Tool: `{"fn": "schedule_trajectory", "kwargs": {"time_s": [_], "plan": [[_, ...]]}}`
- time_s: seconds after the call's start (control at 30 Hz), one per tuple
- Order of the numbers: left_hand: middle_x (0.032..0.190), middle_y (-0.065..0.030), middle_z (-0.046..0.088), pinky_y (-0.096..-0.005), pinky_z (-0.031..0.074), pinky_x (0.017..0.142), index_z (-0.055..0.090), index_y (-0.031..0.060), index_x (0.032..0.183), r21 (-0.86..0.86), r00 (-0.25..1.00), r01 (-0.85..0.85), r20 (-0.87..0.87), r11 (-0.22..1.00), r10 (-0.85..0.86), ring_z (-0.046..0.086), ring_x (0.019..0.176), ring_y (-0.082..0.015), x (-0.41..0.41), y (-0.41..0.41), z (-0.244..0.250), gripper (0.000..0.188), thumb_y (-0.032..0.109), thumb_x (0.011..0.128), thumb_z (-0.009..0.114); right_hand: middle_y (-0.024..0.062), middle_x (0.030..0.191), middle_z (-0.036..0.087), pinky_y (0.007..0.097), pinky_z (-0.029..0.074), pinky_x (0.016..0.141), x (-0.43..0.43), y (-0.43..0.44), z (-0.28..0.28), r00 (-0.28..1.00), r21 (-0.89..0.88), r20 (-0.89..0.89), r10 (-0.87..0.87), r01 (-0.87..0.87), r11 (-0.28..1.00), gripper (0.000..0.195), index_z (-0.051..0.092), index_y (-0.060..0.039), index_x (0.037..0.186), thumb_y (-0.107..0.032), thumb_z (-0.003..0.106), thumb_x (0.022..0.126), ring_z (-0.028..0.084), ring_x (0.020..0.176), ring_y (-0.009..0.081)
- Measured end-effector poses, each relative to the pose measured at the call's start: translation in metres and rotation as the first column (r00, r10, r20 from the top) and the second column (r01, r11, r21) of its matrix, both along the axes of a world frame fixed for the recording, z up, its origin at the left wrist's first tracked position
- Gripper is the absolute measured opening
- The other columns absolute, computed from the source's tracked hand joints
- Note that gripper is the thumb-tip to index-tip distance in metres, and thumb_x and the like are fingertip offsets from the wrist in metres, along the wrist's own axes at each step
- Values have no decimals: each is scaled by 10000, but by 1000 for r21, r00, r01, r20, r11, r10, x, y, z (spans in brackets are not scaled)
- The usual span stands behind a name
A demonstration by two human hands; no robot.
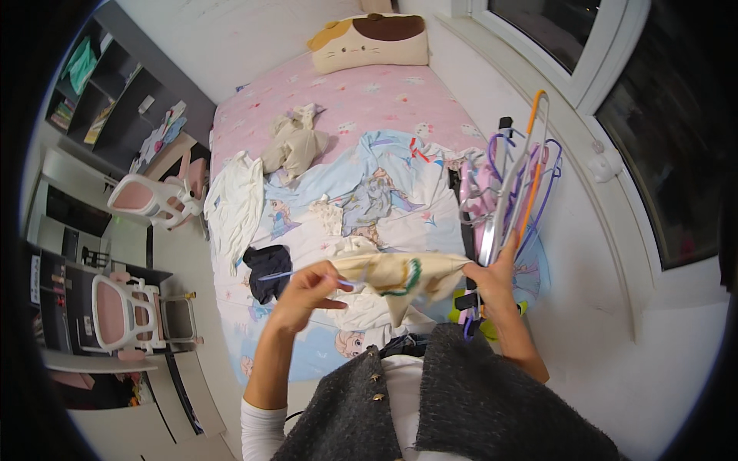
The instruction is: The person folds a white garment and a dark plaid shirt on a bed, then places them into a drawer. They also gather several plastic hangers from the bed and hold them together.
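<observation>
My left hand [310, 291] pinches a thin pale-blue clothes hanger [275, 276], mostly hidden behind the fingers. A cream garment [375, 268] with a green print stretches between my hands, partly blurred. My right hand [493, 279] grips its far end. Beside and beyond that hand stands a bunch of clothes hangers [527, 173] in purple, pink, white and orange; whether the right fingers also hold some of these is unclear. Below the garment lies white clothing [360, 314]. To the left of my left hand is a small black garment [265, 259].
The bed [363, 98] has a pink floral cover and a cat-shaped pillow [375, 43]. Spread on it are a white top [233, 201], beige clothing [294, 141] and a grey-blue garment [367, 204]. Pink-and-white chairs [124, 314] stand left; a windowsill [553, 115] runs along the right.
</observation>
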State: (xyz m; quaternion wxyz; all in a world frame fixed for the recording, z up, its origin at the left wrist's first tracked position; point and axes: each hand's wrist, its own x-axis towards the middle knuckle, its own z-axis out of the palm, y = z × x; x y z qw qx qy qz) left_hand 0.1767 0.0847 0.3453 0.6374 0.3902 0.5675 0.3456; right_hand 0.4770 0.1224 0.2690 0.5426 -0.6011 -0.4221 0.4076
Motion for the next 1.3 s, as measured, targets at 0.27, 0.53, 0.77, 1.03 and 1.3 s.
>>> {"fn": "schedule_trajectory", "kwargs": {"time_s": [0.27, 0.53, 0.77, 1.03, 1.3], "plan": [[641, -36, 546, -183, 374, 464, 364, 130, 648, 212, 832, -455, 449, 865, 327, 559, 697, -166, -83, -27, 43, 466, 515, 911, 377, 130, 990, 564, 318, 512, 693, 56, 8, 6, 857, -81, -423, 295, -360, 930, 744, 320, -30, 1291, 69, 653, 633, 604, 809, 189], [847, -97, 630, -245, 467, 561, 491, 41, 943, 454, 800, -306, -354, 837, 485, 580, 655, -117, -53, -33, 33, 97, 32, 849, 469, 141, 781, 574, 310, 497, 532, 54, 5, 14, 745, -103, -626, 232, -373, 922, 487, 432, 20, 1116, 40, 628, 671, 580, 569, 194], [1055, -193, 606, -277, 505, 551, 218, 124, 1412, 586, 654, 114, -652, 802, 383, 650, 687, -202, 5, -28, 9, 750, -138, 715, 315, 86, 808, 583, 274, 500, 528, -18, 5, 42, 851, -38, -457, 258, -309, 950, 696, 344, -58, 1240, 36, 677, 636, 586, 600, 159], [874, -240, 607, -452, 462, 584, 285, -7, 1344, 494, 744, 323, -659, 807, 106, 587, 676, -396, 92, -61, -26, 660, -36, 722, 505, 120, 975, 538, 290, 498, 631, -97, -13, -20, 940, -34, -338, 42, -57, 998, 726, 285, -44, 1231, 34, 705, 644, 579, 787, 189], [1039, -264, 575, -337, 516, 671, 383, -129, 1226, 589, 628, 515, -754, 623, 194, 617, 879, -330, 92, -99, -36, 533, 36, 741, 531, 132, 767, 575, 319, 527, 503, -93, -62, -8, 743, -171, -658, 122, -304, 937, 603, 313, -22, 1178, -15, 703, 719, 591, 559, 212]]}}
